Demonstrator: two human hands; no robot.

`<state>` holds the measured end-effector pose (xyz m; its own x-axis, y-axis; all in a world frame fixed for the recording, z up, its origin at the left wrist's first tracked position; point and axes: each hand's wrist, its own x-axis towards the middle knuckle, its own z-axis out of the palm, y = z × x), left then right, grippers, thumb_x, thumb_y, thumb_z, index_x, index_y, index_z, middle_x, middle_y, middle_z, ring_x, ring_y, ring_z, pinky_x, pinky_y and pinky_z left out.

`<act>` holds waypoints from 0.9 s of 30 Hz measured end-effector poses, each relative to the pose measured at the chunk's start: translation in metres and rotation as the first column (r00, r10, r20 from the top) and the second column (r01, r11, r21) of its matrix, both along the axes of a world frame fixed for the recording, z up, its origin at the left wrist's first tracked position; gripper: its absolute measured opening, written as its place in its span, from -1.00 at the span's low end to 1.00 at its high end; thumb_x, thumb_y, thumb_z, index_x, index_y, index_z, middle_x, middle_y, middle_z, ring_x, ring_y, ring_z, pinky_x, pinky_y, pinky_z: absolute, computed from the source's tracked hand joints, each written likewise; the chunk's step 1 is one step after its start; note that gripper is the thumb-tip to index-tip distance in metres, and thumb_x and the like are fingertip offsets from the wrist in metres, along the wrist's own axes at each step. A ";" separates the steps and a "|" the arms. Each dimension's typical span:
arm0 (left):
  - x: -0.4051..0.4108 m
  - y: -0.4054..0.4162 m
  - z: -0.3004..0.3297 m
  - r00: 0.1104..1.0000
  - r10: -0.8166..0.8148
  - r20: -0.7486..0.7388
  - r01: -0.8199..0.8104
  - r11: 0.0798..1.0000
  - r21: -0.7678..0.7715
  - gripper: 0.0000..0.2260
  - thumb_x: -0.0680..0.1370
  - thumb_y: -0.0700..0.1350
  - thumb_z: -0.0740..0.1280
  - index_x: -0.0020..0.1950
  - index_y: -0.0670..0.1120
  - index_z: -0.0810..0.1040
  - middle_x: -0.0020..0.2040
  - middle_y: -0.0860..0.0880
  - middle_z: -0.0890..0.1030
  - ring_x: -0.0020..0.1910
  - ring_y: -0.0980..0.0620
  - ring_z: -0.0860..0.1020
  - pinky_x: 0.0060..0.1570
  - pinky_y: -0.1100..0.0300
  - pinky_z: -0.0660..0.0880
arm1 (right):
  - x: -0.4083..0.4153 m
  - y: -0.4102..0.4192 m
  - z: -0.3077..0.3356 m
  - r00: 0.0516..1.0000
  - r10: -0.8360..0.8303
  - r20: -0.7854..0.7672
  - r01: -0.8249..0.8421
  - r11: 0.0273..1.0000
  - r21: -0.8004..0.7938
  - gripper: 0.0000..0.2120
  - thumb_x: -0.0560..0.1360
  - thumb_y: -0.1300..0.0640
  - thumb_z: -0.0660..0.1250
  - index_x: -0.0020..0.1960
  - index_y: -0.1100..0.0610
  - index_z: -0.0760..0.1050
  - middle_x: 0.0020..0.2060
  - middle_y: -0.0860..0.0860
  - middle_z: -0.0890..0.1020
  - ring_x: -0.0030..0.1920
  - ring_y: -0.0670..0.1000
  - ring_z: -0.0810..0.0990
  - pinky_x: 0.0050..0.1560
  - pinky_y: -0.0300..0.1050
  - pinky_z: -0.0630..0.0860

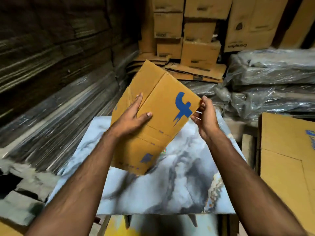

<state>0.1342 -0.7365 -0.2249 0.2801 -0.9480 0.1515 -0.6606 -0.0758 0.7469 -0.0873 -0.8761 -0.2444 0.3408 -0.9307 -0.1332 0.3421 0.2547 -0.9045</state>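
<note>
The left hand (134,116) is clasping the cardboard box (163,106) at its left fold, fingers along the side panel and thumb pressing the front, while the box is hanging tilted above the far half of the table (170,193), lower end possibly touching it. The right hand (205,116) is pinching the right edge with curled fingers; judged best practice is drawing that edge outward evenly against the braced fold.

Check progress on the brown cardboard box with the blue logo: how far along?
Done: brown cardboard box with the blue logo is picked up, tilted over the grey marble-patterned tabletop. In hand: left hand grips its fold edge, right hand pinches the right corner, apparently squaring it. Left: the far flap stands unfolded, no tape shows; closing looks pending.
</note>
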 end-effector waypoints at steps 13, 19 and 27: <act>0.007 0.053 -0.079 0.583 0.164 -0.796 -0.286 0.958 -0.013 -0.21 0.37 0.40 0.35 0.51 0.09 0.29 0.35 0.06 0.55 0.29 0.08 0.55 0.32 -0.07 0.47 | 0.057 0.050 -0.065 0.839 0.371 -0.398 -0.497 0.820 -0.283 -0.36 0.47 -0.05 0.49 0.47 -0.06 0.31 0.28 -0.09 0.57 0.31 -0.03 0.52 0.25 -0.05 0.52; 0.001 0.048 -0.072 0.469 0.133 -0.873 -0.273 0.962 0.000 -0.34 0.44 0.36 0.16 0.49 0.13 0.32 0.31 0.07 0.58 0.19 0.12 0.61 0.08 0.00 0.61 | 0.065 0.069 -0.068 0.866 0.312 -0.391 -0.455 0.816 -0.356 -0.33 0.50 0.22 0.47 0.48 0.01 0.20 0.26 -0.09 0.57 0.22 -0.10 0.59 0.25 -0.04 0.55; -0.003 0.020 -0.079 0.073 0.003 -0.997 -0.260 0.966 -0.016 -0.17 0.36 0.53 -0.05 0.44 0.07 0.42 0.30 -0.06 0.59 0.29 -0.12 0.55 0.17 -0.33 0.45 | 0.080 0.044 -0.008 0.750 -0.154 -0.643 -0.512 0.481 -0.712 -0.19 0.46 -0.13 0.40 0.59 -0.11 0.06 0.52 0.00 0.25 0.48 0.01 0.25 0.46 0.07 0.28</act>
<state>0.1310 -0.7162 -0.3037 0.4125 -0.8750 -0.2535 0.6909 0.1192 0.7130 -0.0078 -0.8320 -0.2525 0.6762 -0.6149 0.4057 -0.2524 -0.7108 -0.6566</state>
